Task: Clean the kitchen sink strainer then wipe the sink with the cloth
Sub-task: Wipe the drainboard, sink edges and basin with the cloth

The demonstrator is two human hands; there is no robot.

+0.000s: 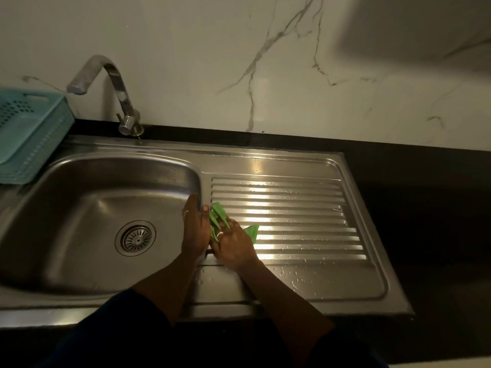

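Two hands at the sink's middle ridge, green cloth under the right

From my remote seat, the white marble-veined wall (pixel 186 35) fills the top of the head view, with the black worktop (pixel 425 195) running along below it. Set into the worktop is the stainless-steel sink (pixel 265 158), its basin (pixel 93 208) on the left and its ribbed drainboard (pixel 305 208) on the right. Water drops speckle the drainboard's near side. A teal plastic basket (pixel 29 144) sits at the left, just beside the basin's far corner. The curved steel tap (pixel 117 83) stands behind the basin, its spout pointing left.

Both forearms reach in from the bottom, and a dark sleeve (pixel 127 328) covers the left upper arm. The left hand (pixel 194 232) rests on the ridge between basin and drainboard. Its fingers (pixel 191 201) lie pressed together against the basin's right wall, with the thumb (pixel 205 208) up on the ridge. The right hand (pixel 235 245) lies just beside it, palm down on the drainboard's left edge. Its fingers (pixel 230 224) are spread, pressing the green cloth (pixel 253 232) flat onto the ribs. Strips of cloth show between them and a corner sticks out to the right.

The round slotted strainer (pixel 135 238) sits in the drain hole on the basin floor, left of both hands and apart from them. I can make out a ring on each hand.
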